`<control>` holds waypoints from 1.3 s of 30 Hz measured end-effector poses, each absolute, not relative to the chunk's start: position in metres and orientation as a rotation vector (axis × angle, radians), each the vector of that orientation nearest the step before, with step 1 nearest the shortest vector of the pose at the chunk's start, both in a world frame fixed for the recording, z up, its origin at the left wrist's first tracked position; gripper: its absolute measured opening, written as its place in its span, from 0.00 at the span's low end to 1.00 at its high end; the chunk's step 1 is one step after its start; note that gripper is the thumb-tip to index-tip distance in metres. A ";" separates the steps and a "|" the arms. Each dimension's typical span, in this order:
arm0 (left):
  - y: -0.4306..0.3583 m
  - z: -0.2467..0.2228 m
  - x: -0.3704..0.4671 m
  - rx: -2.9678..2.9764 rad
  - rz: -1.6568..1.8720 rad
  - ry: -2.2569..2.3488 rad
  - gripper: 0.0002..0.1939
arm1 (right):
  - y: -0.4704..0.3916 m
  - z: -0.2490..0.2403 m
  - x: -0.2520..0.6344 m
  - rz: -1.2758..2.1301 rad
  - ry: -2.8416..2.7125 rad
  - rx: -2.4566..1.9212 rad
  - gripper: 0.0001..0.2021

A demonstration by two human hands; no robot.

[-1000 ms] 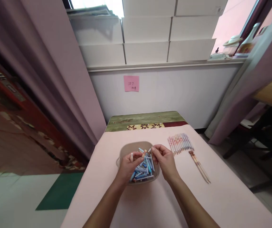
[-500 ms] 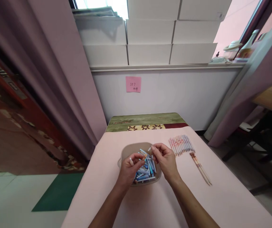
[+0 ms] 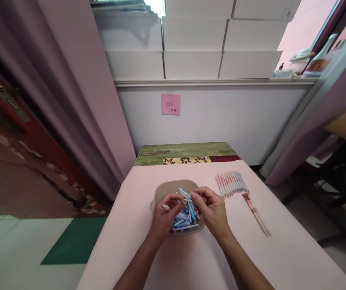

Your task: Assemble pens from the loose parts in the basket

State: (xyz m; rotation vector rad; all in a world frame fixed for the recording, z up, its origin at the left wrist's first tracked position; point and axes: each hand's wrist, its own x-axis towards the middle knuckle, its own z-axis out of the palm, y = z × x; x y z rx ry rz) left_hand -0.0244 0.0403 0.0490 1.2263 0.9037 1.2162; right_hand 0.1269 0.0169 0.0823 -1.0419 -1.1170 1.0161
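Over a beige plastic tub (image 3: 165, 189), both hands are closed near each other. My left hand (image 3: 164, 213) grips a pen barrel (image 3: 184, 201), whose round, orange-rimmed end faces up. A white tip (image 3: 166, 207) pokes out between the fingers of that hand; whether it belongs to the same barrel I cannot tell. My right hand (image 3: 211, 207) pinches a thin pale stick (image 3: 189, 196) just beside the barrel's rim, most of it hidden by the fingertips. Below them, several blue and white pen parts (image 3: 187, 217) lie jumbled in the tub.
Right of the tub, a row of slim pens (image 3: 232, 184) lies side by side. Nearer me are two longer pens (image 3: 256, 214) with brown tops. The pink-covered table (image 3: 124, 241) meets a white wall with a pink note (image 3: 170, 104).
My right hand has moved slightly down, bringing the pale stick close to the barrel's rim. My left hand keeps hold of the barrel. The camera view has shifted a little.
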 end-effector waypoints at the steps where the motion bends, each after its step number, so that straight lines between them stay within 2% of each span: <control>1: 0.040 0.050 -0.025 1.228 1.236 0.891 0.09 | 0.016 0.083 0.127 1.008 -1.109 -1.038 0.11; 11: 0.040 0.056 -0.023 1.277 1.315 0.809 0.06 | 0.006 0.088 0.125 0.956 -1.221 -0.986 0.07; 28: 0.038 0.060 -0.024 1.236 1.304 0.869 0.07 | 0.005 0.088 0.125 0.928 -1.207 -1.004 0.08; 39: 0.036 0.048 -0.027 1.280 1.228 0.909 0.07 | 0.009 0.083 0.128 0.604 -1.445 -1.115 0.07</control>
